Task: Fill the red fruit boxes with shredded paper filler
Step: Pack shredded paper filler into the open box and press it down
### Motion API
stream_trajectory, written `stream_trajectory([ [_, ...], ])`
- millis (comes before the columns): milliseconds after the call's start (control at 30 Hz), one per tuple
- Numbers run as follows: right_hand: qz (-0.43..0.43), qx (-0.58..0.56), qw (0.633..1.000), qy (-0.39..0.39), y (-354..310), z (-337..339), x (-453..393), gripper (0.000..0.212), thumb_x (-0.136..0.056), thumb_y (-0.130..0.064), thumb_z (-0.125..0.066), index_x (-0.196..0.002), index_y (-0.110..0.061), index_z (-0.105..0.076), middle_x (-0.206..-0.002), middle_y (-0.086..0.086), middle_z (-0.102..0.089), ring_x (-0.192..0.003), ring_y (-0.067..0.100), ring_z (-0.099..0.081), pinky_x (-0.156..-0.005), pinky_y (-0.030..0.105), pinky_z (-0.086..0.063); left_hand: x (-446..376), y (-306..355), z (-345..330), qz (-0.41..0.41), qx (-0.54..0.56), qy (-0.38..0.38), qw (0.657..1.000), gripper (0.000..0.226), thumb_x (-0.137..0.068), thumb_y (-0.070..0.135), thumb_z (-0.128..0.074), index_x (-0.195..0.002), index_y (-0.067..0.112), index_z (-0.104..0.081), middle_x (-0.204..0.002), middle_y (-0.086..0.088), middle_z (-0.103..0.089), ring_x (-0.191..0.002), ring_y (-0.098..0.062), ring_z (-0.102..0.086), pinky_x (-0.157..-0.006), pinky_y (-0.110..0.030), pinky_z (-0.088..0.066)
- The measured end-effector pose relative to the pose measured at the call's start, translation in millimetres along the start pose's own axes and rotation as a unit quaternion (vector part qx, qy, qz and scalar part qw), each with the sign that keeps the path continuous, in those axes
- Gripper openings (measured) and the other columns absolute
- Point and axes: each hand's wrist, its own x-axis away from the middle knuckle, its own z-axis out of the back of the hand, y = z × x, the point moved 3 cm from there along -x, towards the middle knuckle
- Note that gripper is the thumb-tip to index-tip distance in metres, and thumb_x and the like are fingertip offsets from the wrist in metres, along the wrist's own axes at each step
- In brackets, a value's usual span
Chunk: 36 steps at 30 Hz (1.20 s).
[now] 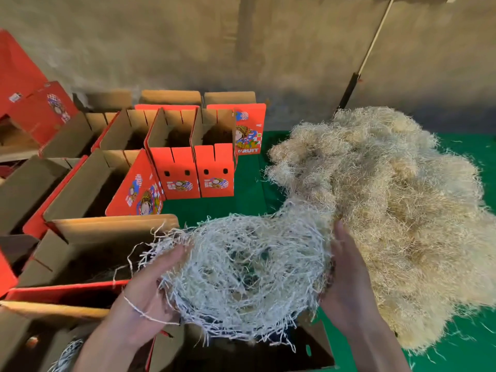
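A big clump of pale shredded paper filler [241, 272] hangs between my two hands, low in the middle of the view. My left hand [150, 288] grips its left side, fingers buried in the strands. My right hand [346, 275] holds its right side, where the clump still trails into the large filler pile [397, 210]. Several open red fruit boxes [177, 157] stand at the left on the green floor [247, 194]. One open box [88, 253] sits just left of the clump; another box [241, 355] lies under it.
A grey concrete wall [188, 44] rises behind the boxes. A long stick [367, 52] leans against it at the upper right. More red boxes [35, 111] are stacked at the far left. A bit of filler [67, 355] shows in a box at bottom left.
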Motion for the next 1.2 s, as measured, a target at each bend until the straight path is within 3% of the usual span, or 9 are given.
stream_trajectory([
  [200,-0.053,0.289,0.956,-0.017,38.7,20.7,14.1,0.059,-0.060,-0.090,-0.065,-0.111,-0.066,-0.046,-0.105,-0.047,-0.054,-0.098,-0.023,-0.051,-0.097,0.027,-0.036,13.6,-13.9,20.4,0.037,-0.120,-0.009,0.992,0.093,-0.054,0.046,-0.097,-0.132,0.009,-0.063,-0.138,-0.013,-0.061,-0.132,-0.033,-0.053,-0.115,-0.054,-0.032],
  [433,-0.166,0.314,0.934,-0.028,75.6,26.7,22.2,0.041,-0.079,-0.070,-0.067,-0.108,-0.041,-0.061,-0.116,-0.013,-0.062,-0.098,0.000,-0.062,-0.090,0.025,-0.016,23.3,-46.2,23.0,0.096,-0.252,0.057,0.961,0.086,-0.028,0.059,-0.097,-0.106,0.032,-0.078,-0.114,0.016,-0.071,-0.140,-0.020,-0.041,-0.121,-0.047,-0.021],
  [500,-0.187,0.324,0.927,-0.031,80.9,29.4,17.0,0.032,-0.090,-0.055,-0.065,-0.109,-0.032,-0.057,-0.120,-0.004,-0.061,-0.091,0.006,-0.059,-0.091,0.022,-0.045,23.9,-53.8,26.7,0.090,-0.337,0.073,0.934,0.111,-0.037,0.067,-0.093,-0.135,0.028,-0.058,-0.117,0.019,-0.066,-0.117,-0.010,-0.057,-0.105,-0.036,-0.044],
  [633,-0.193,0.421,0.884,-0.061,86.9,45.7,12.5,0.046,-0.096,-0.048,-0.059,-0.122,-0.011,-0.052,-0.132,0.024,-0.056,-0.113,0.038,-0.059,-0.104,0.047,-0.043,14.0,-69.4,40.3,0.097,-0.531,0.082,0.838,0.037,-0.083,0.050,-0.076,-0.103,0.022,-0.065,-0.069,0.021,-0.062,-0.058,0.008,-0.052,-0.054,-0.007,-0.039],
  [733,-0.179,0.488,0.852,-0.066,86.6,57.2,12.3,0.039,-0.095,-0.044,-0.055,-0.112,-0.009,-0.056,-0.091,0.005,-0.059,-0.081,0.012,-0.068,-0.067,0.024,-0.042,5.4,-77.5,45.8,0.107,-0.716,0.084,0.685,0.031,-0.102,0.041,-0.051,-0.082,0.018,-0.053,-0.079,0.005,-0.055,-0.067,-0.007,-0.050,-0.065,-0.020,-0.041],
  [833,-0.159,0.505,0.848,-0.039,88.5,76.2,10.2,0.019,-0.103,-0.029,-0.050,-0.091,-0.015,-0.048,-0.057,-0.013,-0.036,-0.043,0.003,-0.036,-0.046,0.017,-0.030,3.1,-78.9,41.9,0.079,-0.800,0.088,0.588,0.037,-0.106,0.043,-0.041,-0.117,0.011,-0.055,-0.117,-0.009,-0.063,-0.107,-0.023,-0.060,-0.084,-0.027,-0.041],
  [933,-0.147,0.497,0.853,-0.058,87.8,75.8,13.6,0.012,-0.102,-0.040,-0.052,-0.106,-0.029,-0.050,-0.059,-0.015,-0.050,-0.048,0.002,-0.045,-0.049,0.015,-0.035,5.3,-78.1,43.5,0.092,-0.705,0.096,0.697,0.060,-0.097,0.055,-0.054,-0.143,0.017,-0.045,-0.144,-0.006,-0.053,-0.127,-0.021,-0.053,-0.092,-0.024,-0.042],
  [1033,-0.132,0.530,0.834,-0.081,83.6,72.6,18.3,0.046,-0.094,-0.060,-0.054,-0.134,-0.043,-0.038,-0.117,-0.018,-0.058,-0.103,-0.002,-0.059,-0.082,0.016,-0.040,13.8,-64.7,40.9,0.054,-0.602,0.075,0.793,0.081,-0.080,0.052,-0.079,-0.147,0.027,-0.041,-0.152,0.004,-0.042,-0.136,-0.015,-0.043,-0.107,-0.028,-0.035],
  [1200,-0.079,0.586,0.800,-0.101,70.7,70.4,23.2,0.055,-0.092,-0.049,-0.066,-0.140,-0.035,-0.046,-0.136,-0.022,-0.052,-0.118,-0.004,-0.050,-0.098,0.016,-0.034,35.8,-44.8,38.5,0.026,-0.668,0.042,0.742,0.043,-0.078,0.042,-0.083,-0.110,0.045,-0.053,-0.120,0.024,-0.057,-0.104,0.002,-0.062,-0.095,-0.033,-0.052],
])
